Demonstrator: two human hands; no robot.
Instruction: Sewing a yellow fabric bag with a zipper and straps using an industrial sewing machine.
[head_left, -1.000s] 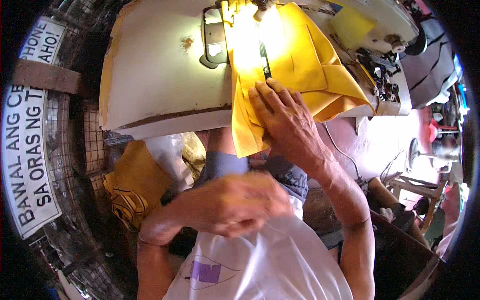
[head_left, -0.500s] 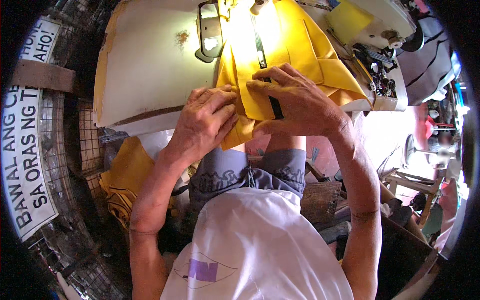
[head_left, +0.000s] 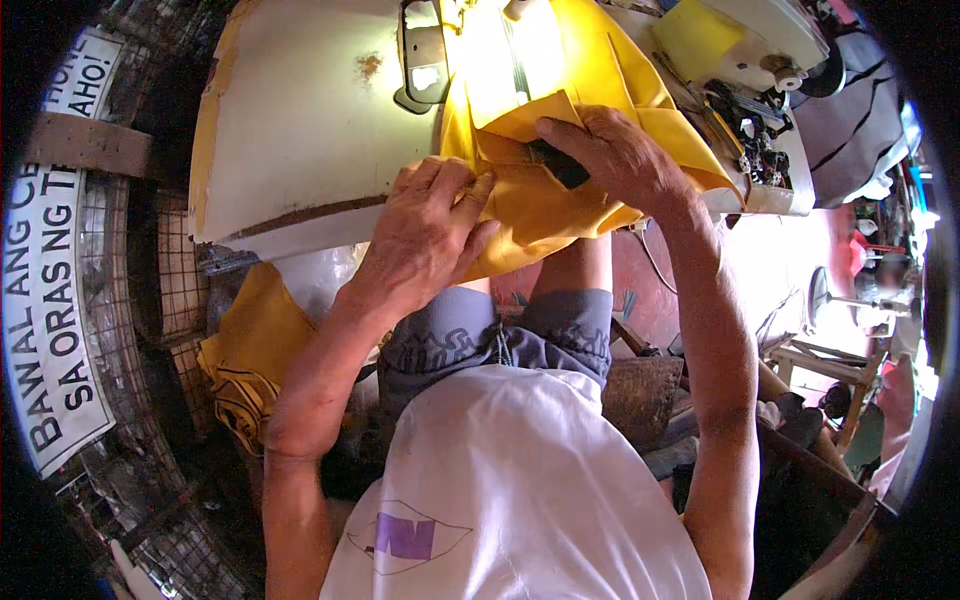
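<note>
A yellow fabric piece (head_left: 530,230) lies over the front edge of the work table, under a strong light. A black zipper (head_left: 521,70) runs down it, and its dark lower end shows again near my right fingers. My right hand (head_left: 632,160) is closed on a turned-up yellow flap (head_left: 533,117), thumb below and fingers partly hidden behind it. My left hand (head_left: 425,225) is at the fabric's left edge, with thumb and index finger pressed together on the cloth. The fabric's far end is washed out by glare.
The pale table top (head_left: 300,130) has a metal plate (head_left: 424,55) beside the fabric. A white sewing machine body (head_left: 765,40) stands at the upper right, near a tray of small dark parts (head_left: 765,140). More yellow fabric (head_left: 255,340) hangs at the lower left.
My right hand has lifted and folded the strip's lower end up and away from me. My left hand has shifted slightly right, and the cloth now bunches between the hands.
</note>
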